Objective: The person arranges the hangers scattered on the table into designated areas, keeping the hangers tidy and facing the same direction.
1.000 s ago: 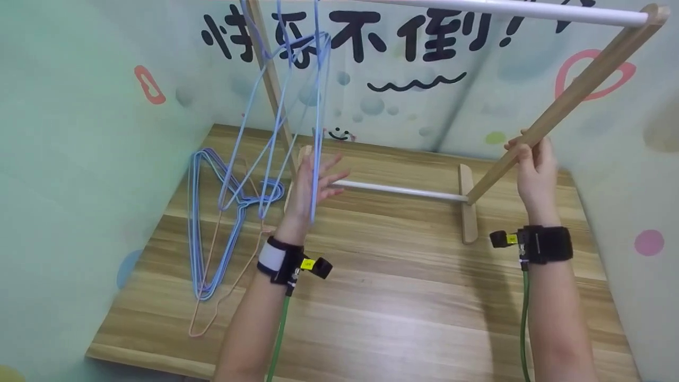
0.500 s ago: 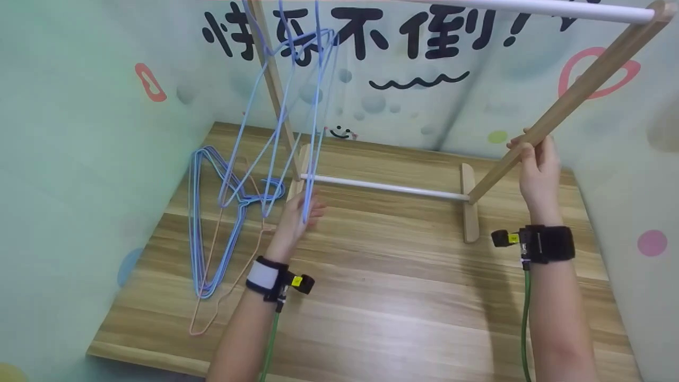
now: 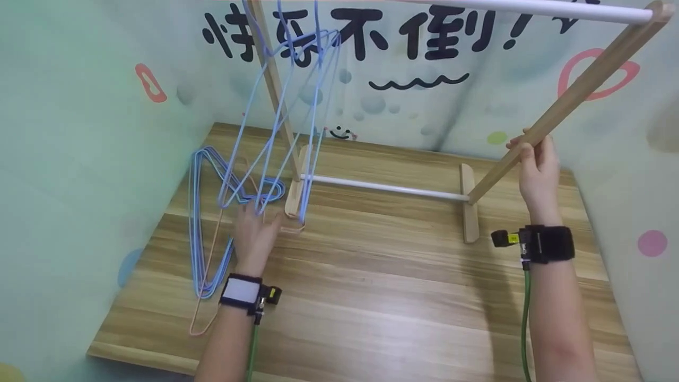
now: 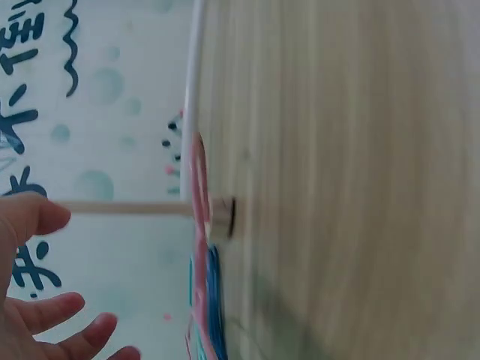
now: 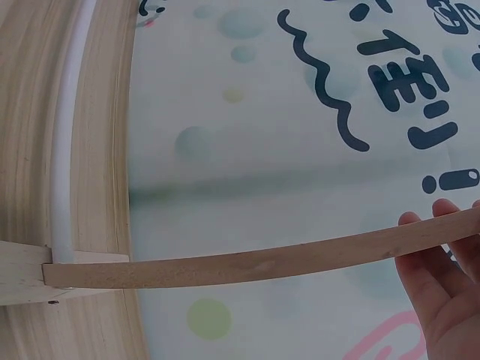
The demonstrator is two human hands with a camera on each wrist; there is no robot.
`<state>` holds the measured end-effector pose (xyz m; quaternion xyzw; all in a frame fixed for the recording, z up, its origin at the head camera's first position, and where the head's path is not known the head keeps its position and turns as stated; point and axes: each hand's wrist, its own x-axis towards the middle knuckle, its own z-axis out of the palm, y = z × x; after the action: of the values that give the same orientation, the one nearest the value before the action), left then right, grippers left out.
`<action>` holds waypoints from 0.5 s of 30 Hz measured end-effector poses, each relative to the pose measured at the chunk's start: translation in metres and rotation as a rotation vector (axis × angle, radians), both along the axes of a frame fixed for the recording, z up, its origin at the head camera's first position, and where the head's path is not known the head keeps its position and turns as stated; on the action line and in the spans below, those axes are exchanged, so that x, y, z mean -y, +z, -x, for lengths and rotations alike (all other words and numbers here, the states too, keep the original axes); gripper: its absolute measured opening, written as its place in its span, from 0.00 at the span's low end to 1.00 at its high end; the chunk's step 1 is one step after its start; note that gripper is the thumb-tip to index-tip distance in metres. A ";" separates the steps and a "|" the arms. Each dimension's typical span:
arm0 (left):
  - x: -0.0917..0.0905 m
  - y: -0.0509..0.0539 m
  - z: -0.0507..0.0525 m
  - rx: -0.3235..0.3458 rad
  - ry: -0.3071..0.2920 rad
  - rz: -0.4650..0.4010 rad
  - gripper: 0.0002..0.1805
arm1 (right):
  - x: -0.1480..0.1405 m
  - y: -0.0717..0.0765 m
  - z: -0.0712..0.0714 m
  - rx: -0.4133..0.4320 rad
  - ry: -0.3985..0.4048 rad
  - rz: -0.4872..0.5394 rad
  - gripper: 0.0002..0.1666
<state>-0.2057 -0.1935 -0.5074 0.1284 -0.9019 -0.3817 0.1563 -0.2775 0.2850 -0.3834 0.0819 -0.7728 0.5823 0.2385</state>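
My left hand point(image 3: 253, 233) hovers over the pile on the left, holding nothing. In the left wrist view its fingers point(image 4: 56, 313) are spread and loosely bent, apart from the pink hanger point(image 4: 200, 262). Beneath and beside that hand lie several stacked blue wire hangers point(image 3: 196, 228) and a pink hanger point(image 3: 192, 322). More blue hangers point(image 3: 317, 95) hang above from the left of the rack, their hooks cut off by the frame's top. My right hand point(image 3: 540, 172) grips the rack's right wooden post point(image 3: 589, 85), fingers and thumb on either side; the right wrist view shows this post point(image 5: 255, 271) too.
The rack has a white top rail point(image 3: 530, 6), a white lower bar point(image 3: 382, 188) and wooden feet point(image 3: 469, 212). It stands on a wood-grain table point(image 3: 371, 297) against a printed wall point(image 3: 403, 111). Another wall point(image 3: 63, 159) rises at the left.
My left hand has come away from beside the hanging hangers, moving down and left to the pile. The hanging hangers shifted slightly. My right hand has stayed on the post.
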 end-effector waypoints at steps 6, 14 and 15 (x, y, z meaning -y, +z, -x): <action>0.027 -0.014 -0.011 0.034 0.042 0.153 0.56 | -0.009 -0.014 0.012 -0.025 -0.012 -0.018 0.16; 0.043 -0.025 -0.025 0.158 0.010 0.196 0.65 | -0.013 -0.018 0.015 -0.009 0.017 0.035 0.17; 0.044 -0.026 -0.026 0.169 0.000 0.195 0.66 | -0.014 -0.018 0.015 -0.011 0.025 0.050 0.17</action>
<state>-0.1793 -0.2378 -0.5333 0.1443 -0.9446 -0.2802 0.0916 -0.2923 0.2986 -0.4018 0.0887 -0.7557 0.6039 0.2374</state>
